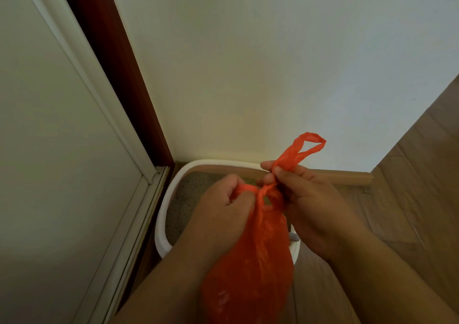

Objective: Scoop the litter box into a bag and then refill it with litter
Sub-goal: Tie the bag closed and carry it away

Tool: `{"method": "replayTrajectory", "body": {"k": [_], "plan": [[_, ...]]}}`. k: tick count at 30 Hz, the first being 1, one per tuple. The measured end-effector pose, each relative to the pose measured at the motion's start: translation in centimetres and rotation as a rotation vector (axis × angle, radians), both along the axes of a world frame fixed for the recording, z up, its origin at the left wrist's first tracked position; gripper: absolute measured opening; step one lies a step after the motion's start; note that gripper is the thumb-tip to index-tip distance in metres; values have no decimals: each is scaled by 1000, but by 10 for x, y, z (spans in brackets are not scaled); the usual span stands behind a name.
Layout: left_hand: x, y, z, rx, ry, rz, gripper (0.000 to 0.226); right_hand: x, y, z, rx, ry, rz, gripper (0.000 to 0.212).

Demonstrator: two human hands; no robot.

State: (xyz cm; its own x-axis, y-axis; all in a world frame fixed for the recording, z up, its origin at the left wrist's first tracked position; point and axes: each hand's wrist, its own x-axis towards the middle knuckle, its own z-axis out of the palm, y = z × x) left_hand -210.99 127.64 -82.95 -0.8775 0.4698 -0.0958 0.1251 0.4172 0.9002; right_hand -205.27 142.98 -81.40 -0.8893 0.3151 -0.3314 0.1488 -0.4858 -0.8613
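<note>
An orange plastic bag [250, 269] hangs full and bulging in front of me, its neck twisted between both hands. My left hand [223, 214] is shut on one bunched handle at the neck. My right hand [313, 204] pinches the other handle, whose loop [308, 147] sticks up above my fingers. Behind and below the bag sits a white litter box [171, 192] in the corner, with grey-brown litter [188, 197] showing on its left side. Most of the box is hidden by my arms and the bag.
A white wall rises behind the box. A white door panel [62, 149] with a dark red frame [111, 57] stands on the left. Wooden floor [409, 187] and a wooden skirting board [347, 174] lie on the right. A small grey part [293, 237] shows at the box's right rim.
</note>
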Motion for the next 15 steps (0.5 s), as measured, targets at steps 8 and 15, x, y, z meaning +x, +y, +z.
{"method": "replayTrajectory", "body": {"k": [8,15], "plan": [[-7,-6,1,-128,-7,19,53,1,12,-7,164,-88,-98,24],[-36,-34,-5,-357,152,96,41,3,34,-16,390,-251,-158,23]]}}
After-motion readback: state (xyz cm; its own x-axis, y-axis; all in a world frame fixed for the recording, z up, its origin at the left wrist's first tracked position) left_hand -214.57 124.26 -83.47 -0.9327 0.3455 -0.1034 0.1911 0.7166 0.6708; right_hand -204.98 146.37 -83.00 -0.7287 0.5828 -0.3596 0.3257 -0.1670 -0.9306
